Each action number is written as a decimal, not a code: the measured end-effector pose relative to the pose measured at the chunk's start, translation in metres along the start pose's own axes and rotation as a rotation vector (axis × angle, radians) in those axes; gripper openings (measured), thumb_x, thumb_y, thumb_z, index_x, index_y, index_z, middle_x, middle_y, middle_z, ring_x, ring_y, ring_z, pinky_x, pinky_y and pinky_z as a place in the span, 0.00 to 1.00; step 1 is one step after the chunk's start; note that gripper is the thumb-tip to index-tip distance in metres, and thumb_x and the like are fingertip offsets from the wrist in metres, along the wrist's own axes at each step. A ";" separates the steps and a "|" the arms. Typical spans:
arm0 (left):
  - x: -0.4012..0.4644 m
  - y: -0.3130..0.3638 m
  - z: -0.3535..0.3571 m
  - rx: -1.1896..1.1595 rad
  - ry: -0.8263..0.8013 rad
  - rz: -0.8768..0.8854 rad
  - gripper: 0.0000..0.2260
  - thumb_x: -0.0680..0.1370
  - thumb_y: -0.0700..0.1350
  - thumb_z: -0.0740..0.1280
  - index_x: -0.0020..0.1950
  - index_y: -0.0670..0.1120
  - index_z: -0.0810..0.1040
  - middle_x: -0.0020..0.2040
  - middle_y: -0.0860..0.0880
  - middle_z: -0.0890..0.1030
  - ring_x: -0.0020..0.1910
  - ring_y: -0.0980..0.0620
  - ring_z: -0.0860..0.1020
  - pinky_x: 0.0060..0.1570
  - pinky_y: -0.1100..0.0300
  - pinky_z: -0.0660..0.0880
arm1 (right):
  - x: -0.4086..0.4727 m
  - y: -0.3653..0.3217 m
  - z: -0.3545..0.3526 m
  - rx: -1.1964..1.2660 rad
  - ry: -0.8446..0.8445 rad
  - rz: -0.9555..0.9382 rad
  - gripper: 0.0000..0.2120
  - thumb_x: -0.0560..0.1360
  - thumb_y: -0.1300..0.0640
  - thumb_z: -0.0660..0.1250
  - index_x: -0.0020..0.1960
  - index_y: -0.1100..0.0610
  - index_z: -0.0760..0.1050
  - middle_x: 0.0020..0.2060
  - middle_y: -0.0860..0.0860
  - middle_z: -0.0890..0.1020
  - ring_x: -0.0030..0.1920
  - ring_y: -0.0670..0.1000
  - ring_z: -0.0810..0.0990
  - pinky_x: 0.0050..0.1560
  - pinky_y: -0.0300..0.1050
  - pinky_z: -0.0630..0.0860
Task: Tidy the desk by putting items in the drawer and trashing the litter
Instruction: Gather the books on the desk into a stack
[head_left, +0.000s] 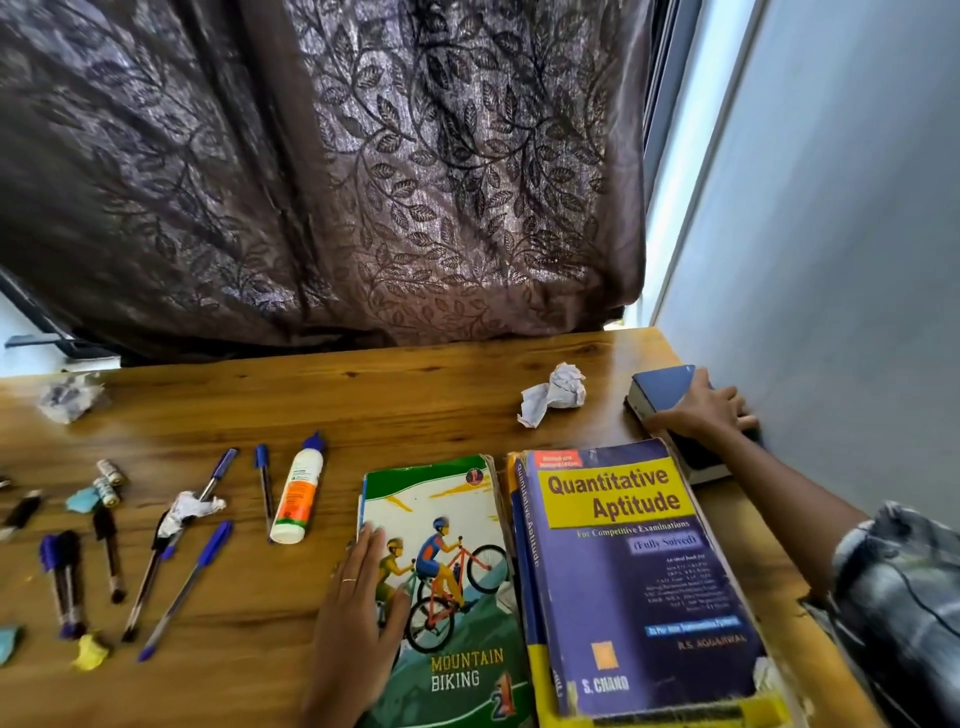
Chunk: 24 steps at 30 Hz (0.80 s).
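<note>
The head view looks down on a brown wooden desk (405, 395) with a visible grain, backed by a dark brown curtain with a woven leaf pattern (332, 171) and flanked on the right by a pale grey wall (841, 234). Taking the purple and yellow "Quantitative Aptitude" book (639, 577) as the landmark, a green "Mountain Biking" book with cyclists on its cover (447, 587) lies just beside it on the left, and a dark blue hardback book (662, 387) lies beyond it against the wall. A crumpled ball of white paper (553, 392) sits on the bare wood beyond the landmark's far left corner. Further left of the landmark, past the green book, stands a lying white glue bottle with an orange label and blue cap (300, 491), then a scatter of blue-capped pens (187, 587), black markers (109, 551), another crumpled white scrap (189, 509), small batteries (109, 483), and bits of yellow (91, 652) and pale blue litter (80, 500). The left hand (363, 608) lies flat on the left edge of the green book, fingers straight and close together, a ring on one. The right hand (701, 410), on an arm in a plaid sleeve (898, 587), rests on the dark blue book with fingers spread and curved over its cover toward the wall.
</note>
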<state>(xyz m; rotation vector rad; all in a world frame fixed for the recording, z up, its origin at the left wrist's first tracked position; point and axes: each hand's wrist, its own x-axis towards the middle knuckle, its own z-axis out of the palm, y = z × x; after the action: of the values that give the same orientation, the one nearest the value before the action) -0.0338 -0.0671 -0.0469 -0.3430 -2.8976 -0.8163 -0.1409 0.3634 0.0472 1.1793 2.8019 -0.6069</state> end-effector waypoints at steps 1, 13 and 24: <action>0.000 0.001 0.000 -0.002 0.001 -0.002 0.31 0.76 0.61 0.51 0.77 0.50 0.57 0.76 0.56 0.55 0.74 0.54 0.58 0.69 0.55 0.60 | 0.000 -0.003 -0.002 0.015 0.035 -0.007 0.51 0.59 0.41 0.77 0.71 0.54 0.53 0.64 0.67 0.64 0.65 0.65 0.62 0.63 0.58 0.59; 0.000 0.005 -0.005 -0.052 -0.001 -0.033 0.32 0.75 0.60 0.52 0.76 0.48 0.60 0.75 0.55 0.57 0.73 0.52 0.62 0.69 0.52 0.64 | -0.067 -0.096 -0.071 0.221 0.212 -0.322 0.52 0.60 0.42 0.77 0.74 0.45 0.49 0.64 0.62 0.65 0.66 0.63 0.63 0.64 0.60 0.59; -0.001 -0.004 -0.002 -0.112 -0.040 -0.066 0.31 0.75 0.59 0.54 0.76 0.50 0.59 0.75 0.57 0.54 0.75 0.56 0.55 0.72 0.63 0.46 | -0.218 -0.140 -0.021 0.973 -0.819 -0.396 0.48 0.47 0.53 0.78 0.67 0.51 0.67 0.49 0.53 0.83 0.44 0.54 0.84 0.44 0.50 0.79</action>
<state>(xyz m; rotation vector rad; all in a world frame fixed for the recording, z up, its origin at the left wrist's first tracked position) -0.0342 -0.0722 -0.0472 -0.2784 -2.9209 -0.9960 -0.0813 0.1346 0.1546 0.1958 1.9631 -2.0377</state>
